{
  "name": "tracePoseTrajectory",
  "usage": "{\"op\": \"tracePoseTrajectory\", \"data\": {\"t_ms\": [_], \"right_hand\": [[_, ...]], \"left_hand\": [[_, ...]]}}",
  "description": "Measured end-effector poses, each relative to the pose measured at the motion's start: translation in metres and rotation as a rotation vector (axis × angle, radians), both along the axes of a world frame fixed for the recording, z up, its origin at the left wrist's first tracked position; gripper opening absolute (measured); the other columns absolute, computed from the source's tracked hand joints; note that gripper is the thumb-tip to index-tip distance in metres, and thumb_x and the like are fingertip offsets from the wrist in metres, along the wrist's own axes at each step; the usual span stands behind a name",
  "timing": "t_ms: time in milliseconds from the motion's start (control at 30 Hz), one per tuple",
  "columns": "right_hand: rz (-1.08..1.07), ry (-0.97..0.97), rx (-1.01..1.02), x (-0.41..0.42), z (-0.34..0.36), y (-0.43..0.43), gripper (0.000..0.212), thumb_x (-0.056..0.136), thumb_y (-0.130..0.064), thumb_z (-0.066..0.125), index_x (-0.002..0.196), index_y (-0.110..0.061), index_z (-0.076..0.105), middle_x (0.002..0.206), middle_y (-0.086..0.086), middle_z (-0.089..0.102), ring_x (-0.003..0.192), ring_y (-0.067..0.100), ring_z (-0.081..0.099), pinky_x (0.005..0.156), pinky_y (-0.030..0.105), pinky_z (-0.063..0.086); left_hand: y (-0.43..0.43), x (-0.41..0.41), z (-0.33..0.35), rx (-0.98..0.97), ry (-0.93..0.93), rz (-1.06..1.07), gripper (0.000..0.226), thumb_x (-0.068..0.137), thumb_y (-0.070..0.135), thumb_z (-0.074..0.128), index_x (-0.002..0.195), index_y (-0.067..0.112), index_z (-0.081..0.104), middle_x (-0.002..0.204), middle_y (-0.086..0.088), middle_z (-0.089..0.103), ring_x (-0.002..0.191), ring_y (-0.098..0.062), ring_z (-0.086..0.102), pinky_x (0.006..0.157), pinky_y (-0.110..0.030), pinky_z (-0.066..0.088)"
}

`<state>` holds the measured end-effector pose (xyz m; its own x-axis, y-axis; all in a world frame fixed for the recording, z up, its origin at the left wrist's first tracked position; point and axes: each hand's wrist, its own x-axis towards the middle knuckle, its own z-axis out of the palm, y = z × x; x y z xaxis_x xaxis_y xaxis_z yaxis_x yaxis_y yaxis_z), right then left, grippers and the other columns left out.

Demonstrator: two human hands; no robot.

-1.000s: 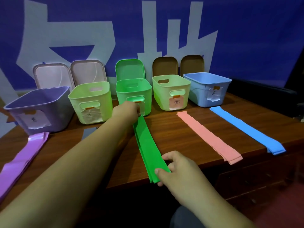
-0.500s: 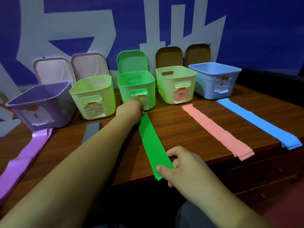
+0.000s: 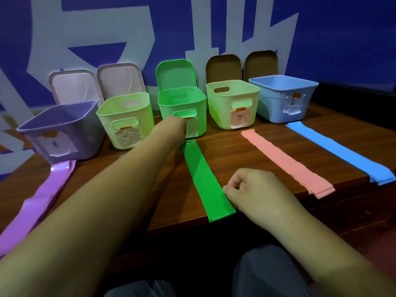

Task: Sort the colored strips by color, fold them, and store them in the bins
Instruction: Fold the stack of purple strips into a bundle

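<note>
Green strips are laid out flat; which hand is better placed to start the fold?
Probably the right hand: it pinches the near end of the green strips at the table edge, free to carry it forward. The left hand pins the far end by the green bin, acting as anchor.

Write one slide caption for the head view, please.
Both hands flatten green strip before green bin.

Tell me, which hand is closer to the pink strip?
Right. The right hand pinches the green strip's near end, just beside the pink strip; the left hand is farther off, by the green bin.
</note>
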<state>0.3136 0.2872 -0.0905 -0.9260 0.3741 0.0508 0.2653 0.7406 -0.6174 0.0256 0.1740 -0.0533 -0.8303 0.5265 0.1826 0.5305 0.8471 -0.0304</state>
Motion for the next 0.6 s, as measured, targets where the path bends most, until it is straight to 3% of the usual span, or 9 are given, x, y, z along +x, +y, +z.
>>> {"op": "tracePoseTrajectory", "data": {"t_ms": [133,267,467,600], "right_hand": [[0.039,0.020,0.049,-0.020,0.012,-0.012,0.021,0.097,-0.050,0.066,0.086,-0.032,0.070,0.075,-0.007,0.071,0.071,0.011,0.068,0.069,0.039,0.061],[0.123,0.060,0.100,-0.050,0.028,-0.043,0.027,0.095,-0.052,0.065,0.084,-0.029,0.070,0.074,-0.005,0.071,0.074,0.015,0.069,0.074,0.037,0.060],[0.322,0.113,0.146,-0.113,0.048,-0.120,0.025,0.095,-0.043,0.064,0.080,-0.024,0.072,0.067,-0.003,0.074,0.071,0.014,0.071,0.079,0.036,0.061],[0.446,0.111,0.148,-0.157,0.051,-0.176,0.027,0.096,-0.040,0.063,0.077,-0.022,0.072,0.068,-0.002,0.073,0.073,0.014,0.070,0.077,0.035,0.060]], "left_hand": [[-0.036,0.012,0.022,0.047,-0.117,-0.063,0.011,0.099,0.012,0.065,0.103,0.012,0.076,0.093,-0.007,0.074,0.080,-0.022,0.074,0.081,-0.041,0.064],[-0.099,0.025,0.041,0.173,-0.222,-0.086,0.010,0.102,0.024,0.067,0.101,0.016,0.073,0.089,0.000,0.075,0.076,-0.013,0.075,0.069,-0.029,0.058],[-0.216,0.030,0.065,0.354,-0.195,0.044,0.008,0.100,0.036,0.070,0.099,0.030,0.076,0.086,0.009,0.077,0.074,-0.007,0.073,0.070,-0.028,0.058],[-0.295,0.019,0.057,0.475,-0.196,0.180,0.013,0.101,0.026,0.066,0.095,0.024,0.078,0.085,0.005,0.079,0.073,-0.015,0.076,0.070,-0.035,0.065]]}}
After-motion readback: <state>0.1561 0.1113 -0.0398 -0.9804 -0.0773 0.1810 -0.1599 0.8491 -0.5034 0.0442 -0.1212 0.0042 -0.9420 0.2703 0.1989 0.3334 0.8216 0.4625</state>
